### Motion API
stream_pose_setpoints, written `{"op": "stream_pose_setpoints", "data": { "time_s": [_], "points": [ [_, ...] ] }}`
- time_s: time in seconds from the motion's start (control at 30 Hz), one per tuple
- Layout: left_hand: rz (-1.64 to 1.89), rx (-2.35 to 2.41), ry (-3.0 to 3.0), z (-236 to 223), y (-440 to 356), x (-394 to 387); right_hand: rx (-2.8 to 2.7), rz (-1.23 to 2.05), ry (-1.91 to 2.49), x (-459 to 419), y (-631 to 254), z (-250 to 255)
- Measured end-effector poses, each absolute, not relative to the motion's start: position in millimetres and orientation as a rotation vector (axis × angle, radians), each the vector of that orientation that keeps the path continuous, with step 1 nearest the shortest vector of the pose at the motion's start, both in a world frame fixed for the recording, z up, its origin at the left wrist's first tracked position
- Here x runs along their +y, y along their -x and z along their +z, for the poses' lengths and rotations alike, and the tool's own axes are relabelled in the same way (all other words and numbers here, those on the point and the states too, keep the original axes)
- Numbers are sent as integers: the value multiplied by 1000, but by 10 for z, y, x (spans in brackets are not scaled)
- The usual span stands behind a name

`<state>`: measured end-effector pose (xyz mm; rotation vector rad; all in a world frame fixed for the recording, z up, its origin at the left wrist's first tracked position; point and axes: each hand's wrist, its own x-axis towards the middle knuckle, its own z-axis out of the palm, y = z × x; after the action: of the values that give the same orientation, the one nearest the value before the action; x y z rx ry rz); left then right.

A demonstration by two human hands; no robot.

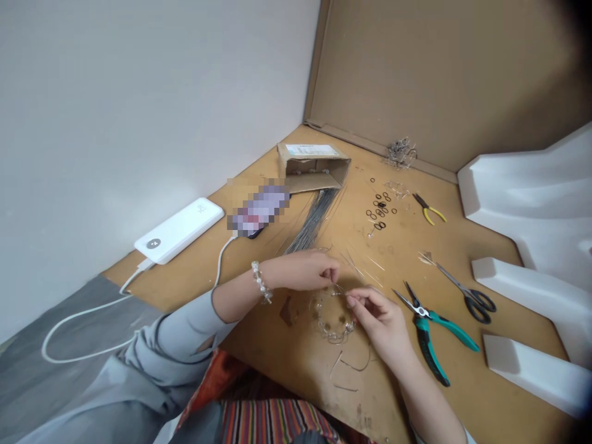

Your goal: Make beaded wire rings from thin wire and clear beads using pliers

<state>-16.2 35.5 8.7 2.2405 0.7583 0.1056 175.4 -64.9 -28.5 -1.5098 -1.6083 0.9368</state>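
Two bare hands meet over the table (398, 265), toward its near edge, as I watch through the head camera. I see the right hand (377, 316) pinching thumb and forefinger on the upper end of a beaded wire loop (335, 338); its clear beads hang just above or rest on the table, I cannot tell which. The left hand (329, 271) is just beside it, fingers curled together, though I cannot tell what lies between them. A clear-bead bracelet (261, 282) circles that wrist.

Along the table's left edge I have a white power bank (180, 229), its display too faint to read, and a phone (261, 211) with a blurred-out screen. Near the far left corner, an open cardboard box (337, 166) bears a printed label (312, 150), its text too small for me; grey wires (311, 225) stick out of it. Toward the right edge lie teal-handled long-nose pliers (422, 313), black-handled scissors (466, 293) and yellow-handled pliers (424, 203), with black rings (381, 205) nearer the far edge.
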Motion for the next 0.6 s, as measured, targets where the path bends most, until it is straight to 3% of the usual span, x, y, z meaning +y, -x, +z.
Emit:
{"op": "stream_pose_setpoints", "data": {
  "time_s": [0.37, 0.6],
  "points": [
    [505, 692, -2254, 69, 90, 319, -1553, 882, 1446, -681, -1773, -271],
    [596, 696, -2232, 12, 73, 305, -1288, 1075, 1458, -671, -1744, -213]
  ]
}}
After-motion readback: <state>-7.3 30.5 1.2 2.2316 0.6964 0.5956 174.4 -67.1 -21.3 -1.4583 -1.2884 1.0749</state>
